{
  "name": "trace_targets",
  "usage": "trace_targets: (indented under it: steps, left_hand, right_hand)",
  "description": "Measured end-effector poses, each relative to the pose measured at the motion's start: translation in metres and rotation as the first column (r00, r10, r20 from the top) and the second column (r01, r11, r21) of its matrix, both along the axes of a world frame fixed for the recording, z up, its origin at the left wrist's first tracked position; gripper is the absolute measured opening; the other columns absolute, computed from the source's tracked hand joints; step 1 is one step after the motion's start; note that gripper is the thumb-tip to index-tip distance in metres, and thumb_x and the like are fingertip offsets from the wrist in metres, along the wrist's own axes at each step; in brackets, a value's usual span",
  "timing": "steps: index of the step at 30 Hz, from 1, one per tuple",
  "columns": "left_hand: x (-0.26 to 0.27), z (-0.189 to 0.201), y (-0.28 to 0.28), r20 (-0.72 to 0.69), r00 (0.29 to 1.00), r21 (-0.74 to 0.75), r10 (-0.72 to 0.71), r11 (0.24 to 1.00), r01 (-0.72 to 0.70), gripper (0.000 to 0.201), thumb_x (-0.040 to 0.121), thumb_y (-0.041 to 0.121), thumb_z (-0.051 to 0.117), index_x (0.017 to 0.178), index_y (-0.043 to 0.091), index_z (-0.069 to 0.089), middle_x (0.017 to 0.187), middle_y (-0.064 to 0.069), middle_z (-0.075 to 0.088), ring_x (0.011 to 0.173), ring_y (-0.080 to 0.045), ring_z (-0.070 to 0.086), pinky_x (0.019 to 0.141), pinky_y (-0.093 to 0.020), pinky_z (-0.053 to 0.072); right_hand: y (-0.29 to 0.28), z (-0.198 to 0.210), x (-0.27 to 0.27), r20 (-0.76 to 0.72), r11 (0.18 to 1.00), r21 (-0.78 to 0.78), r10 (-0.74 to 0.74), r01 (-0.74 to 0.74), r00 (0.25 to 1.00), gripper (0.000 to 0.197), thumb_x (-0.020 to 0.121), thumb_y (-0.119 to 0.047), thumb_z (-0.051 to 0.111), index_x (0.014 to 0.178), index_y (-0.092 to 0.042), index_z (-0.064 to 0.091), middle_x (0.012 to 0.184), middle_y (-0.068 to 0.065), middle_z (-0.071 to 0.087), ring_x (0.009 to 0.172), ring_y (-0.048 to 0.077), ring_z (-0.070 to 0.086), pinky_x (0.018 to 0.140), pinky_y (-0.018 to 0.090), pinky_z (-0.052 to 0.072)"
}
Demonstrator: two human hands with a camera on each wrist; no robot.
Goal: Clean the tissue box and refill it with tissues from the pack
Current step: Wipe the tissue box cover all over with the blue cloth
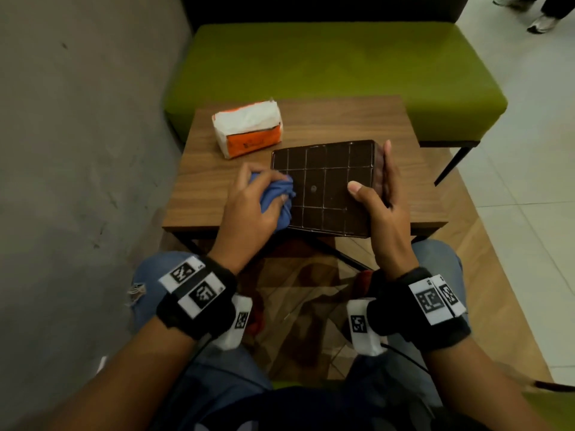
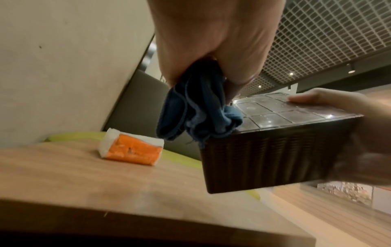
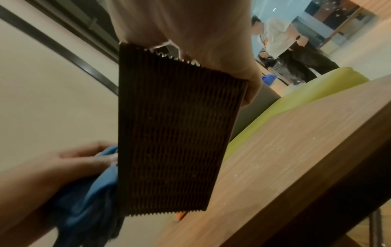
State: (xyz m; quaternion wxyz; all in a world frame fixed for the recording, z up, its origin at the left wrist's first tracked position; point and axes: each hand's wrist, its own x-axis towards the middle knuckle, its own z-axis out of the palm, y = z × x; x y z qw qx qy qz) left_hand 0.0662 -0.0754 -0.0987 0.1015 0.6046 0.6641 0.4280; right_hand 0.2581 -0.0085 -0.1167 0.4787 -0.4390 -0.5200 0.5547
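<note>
A dark brown tissue box (image 1: 323,185) (image 2: 275,150) (image 3: 169,133) with ribbed sides is held above the wooden table (image 1: 342,119), its gridded flat face turned up. My right hand (image 1: 378,194) grips its right end, thumb on the top face and fingers along the side. My left hand (image 1: 249,200) (image 2: 211,50) holds a bunched blue cloth (image 1: 277,194) (image 2: 198,108) (image 3: 91,192) against the box's left edge. An orange and white tissue pack (image 1: 249,130) (image 2: 131,148) lies on the table at the far left.
A green bench (image 1: 342,66) stands behind the table, and a grey wall (image 1: 77,119) runs along the left. Two people (image 3: 289,46) stand in the background. My knees in jeans are under the table's near edge.
</note>
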Motion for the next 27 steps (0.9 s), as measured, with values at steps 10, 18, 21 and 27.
trace_targets:
  steps: [10, 18, 21, 27]
  left_hand:
    - [-0.007, 0.008, 0.014, -0.013, 1.000, 0.020, 0.001, 1.000, -0.001, 0.018, 0.083, 0.013, 0.062, 0.101, 0.015, 0.063, 0.109, -0.004, 0.048, 0.106, -0.022, 0.051, 0.093, -0.038, 0.046]
    - [-0.027, 0.000, 0.026, 0.184, 0.961, -0.007, 0.207, 0.978, -0.209, 0.021, 0.089, 0.018, 0.059, 0.109, 0.010, 0.057, 0.113, -0.015, 0.052, 0.101, -0.017, 0.052, 0.081, -0.007, 0.038]
    - [-0.024, 0.006, 0.044, 0.262, 0.918, 0.020, 0.296, 0.950, -0.312, 0.029, 0.090, 0.020, 0.059, 0.113, 0.005, 0.052, 0.118, -0.016, 0.047, 0.106, -0.021, 0.050, 0.087, -0.019, 0.039]
    - [0.040, 0.033, 0.049, 0.174, 0.983, 0.156, 0.054, 0.984, -0.081, 0.032, 0.086, 0.019, 0.062, 0.117, 0.011, 0.055, 0.115, -0.007, 0.044, 0.105, -0.013, 0.046, 0.094, -0.019, 0.038]
  right_hand:
    - [0.003, 0.002, 0.001, 0.024, 0.999, 0.036, 0.017, -0.018, 1.000, 0.081, 0.069, -0.050, 0.074, 0.139, -0.060, 0.034, 0.151, -0.007, 0.038, 0.136, 0.013, 0.043, 0.108, 0.048, 0.042]
    - [-0.008, -0.002, -0.004, 0.017, 0.997, 0.044, 0.062, -0.063, 0.998, 0.082, 0.069, -0.052, 0.073, 0.139, -0.062, 0.032, 0.150, -0.008, 0.036, 0.138, 0.012, 0.040, 0.110, 0.049, 0.040]
    - [-0.007, 0.004, -0.014, 0.016, 0.998, 0.055, 0.000, -0.001, 1.000, 0.086, 0.067, -0.058, 0.072, 0.141, -0.061, 0.029, 0.143, -0.004, 0.041, 0.133, 0.016, 0.045, 0.108, 0.048, 0.042]
    - [-0.004, -0.001, -0.032, 0.157, 0.998, 0.065, 0.013, -0.023, 0.988, 0.083, 0.075, -0.049, 0.067, 0.148, -0.048, 0.028, 0.130, 0.000, 0.044, 0.115, 0.002, 0.048, 0.104, 0.028, 0.043]
